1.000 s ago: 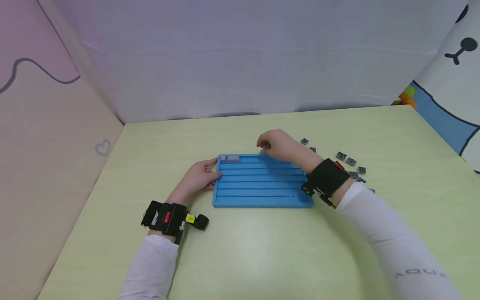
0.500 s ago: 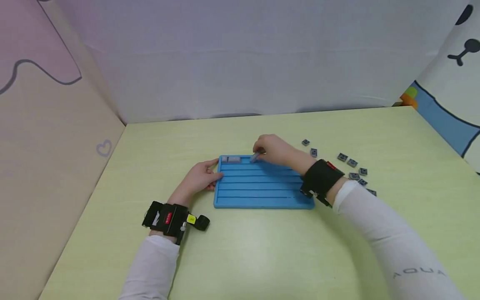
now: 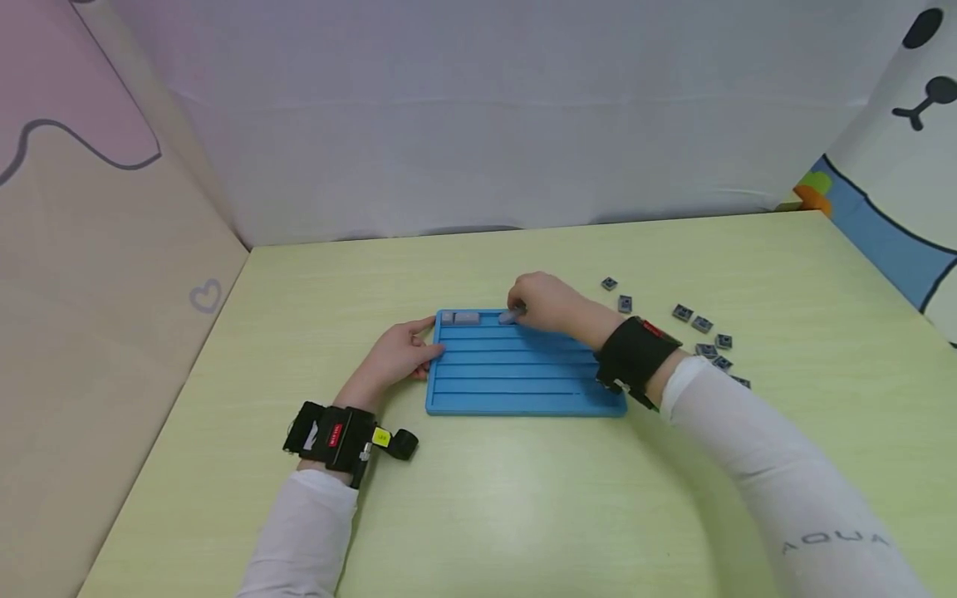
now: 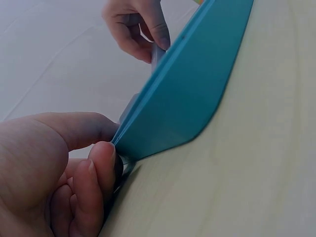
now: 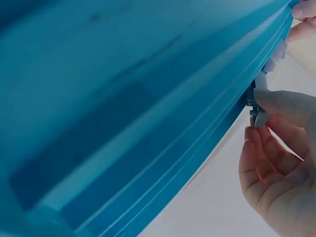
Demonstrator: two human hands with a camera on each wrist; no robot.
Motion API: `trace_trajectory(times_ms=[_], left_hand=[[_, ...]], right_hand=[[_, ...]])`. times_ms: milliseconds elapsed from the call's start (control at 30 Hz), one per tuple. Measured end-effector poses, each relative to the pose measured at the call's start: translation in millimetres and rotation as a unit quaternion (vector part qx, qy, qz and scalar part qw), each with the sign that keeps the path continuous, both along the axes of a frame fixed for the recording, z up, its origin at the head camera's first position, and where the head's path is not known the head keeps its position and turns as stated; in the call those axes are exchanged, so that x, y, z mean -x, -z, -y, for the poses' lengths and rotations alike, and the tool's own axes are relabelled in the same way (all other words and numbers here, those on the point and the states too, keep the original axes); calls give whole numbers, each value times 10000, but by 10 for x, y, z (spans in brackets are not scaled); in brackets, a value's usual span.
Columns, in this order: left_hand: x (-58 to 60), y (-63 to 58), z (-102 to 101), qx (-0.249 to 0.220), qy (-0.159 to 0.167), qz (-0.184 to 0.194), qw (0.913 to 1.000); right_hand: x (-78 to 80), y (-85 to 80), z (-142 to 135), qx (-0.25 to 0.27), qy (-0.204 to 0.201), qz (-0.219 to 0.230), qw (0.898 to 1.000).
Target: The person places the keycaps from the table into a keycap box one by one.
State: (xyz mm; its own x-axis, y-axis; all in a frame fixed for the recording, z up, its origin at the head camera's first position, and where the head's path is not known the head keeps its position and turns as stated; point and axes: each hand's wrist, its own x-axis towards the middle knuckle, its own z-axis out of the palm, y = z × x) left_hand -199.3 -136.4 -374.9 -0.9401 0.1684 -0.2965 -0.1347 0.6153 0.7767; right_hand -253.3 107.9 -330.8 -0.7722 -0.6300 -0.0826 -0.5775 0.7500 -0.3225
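Note:
A blue ridged tray [image 3: 523, 365] lies on the table, with long horizontal grooves. My left hand [image 3: 396, 353] grips its left edge, thumb and fingers pinching the rim in the left wrist view. At the tray's far row, my right hand [image 3: 546, 301] pinches a small grey keycap-like piece [image 5: 259, 117] between thumb and fingers. The right wrist view shows a dark, knobbed underside on this piece, right at the tray's surface. Other grey pieces [image 3: 467, 318] sit in the same row at its left end, a gap away from the held one.
Several small dark-faced square pieces [image 3: 701, 324] lie scattered on the pale table [image 3: 508, 498] to the right of the tray. A white cloth wall [image 3: 486, 116] rises behind the table. Printed panels stand at both sides.
My right hand has come left and down with the piece, from above the far rim into the tray's far row. The piece now lies flatter. My left hand keeps its place.

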Motion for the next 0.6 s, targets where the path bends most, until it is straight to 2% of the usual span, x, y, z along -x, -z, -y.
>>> trace_trajectory(times_ms=[167,467,600], left_hand=[[-5,4,9,-51,6,26,10000],[-9,-14,-2,-98,4,108,9999],[-1,-7,-6,-39,-3,126,9999]], right_hand=[[9,19,9,-158,8,133,9998],[-31,-14,18,-422,125,-70,9990],[-27,-19,20,-431,102,-12,9990]])
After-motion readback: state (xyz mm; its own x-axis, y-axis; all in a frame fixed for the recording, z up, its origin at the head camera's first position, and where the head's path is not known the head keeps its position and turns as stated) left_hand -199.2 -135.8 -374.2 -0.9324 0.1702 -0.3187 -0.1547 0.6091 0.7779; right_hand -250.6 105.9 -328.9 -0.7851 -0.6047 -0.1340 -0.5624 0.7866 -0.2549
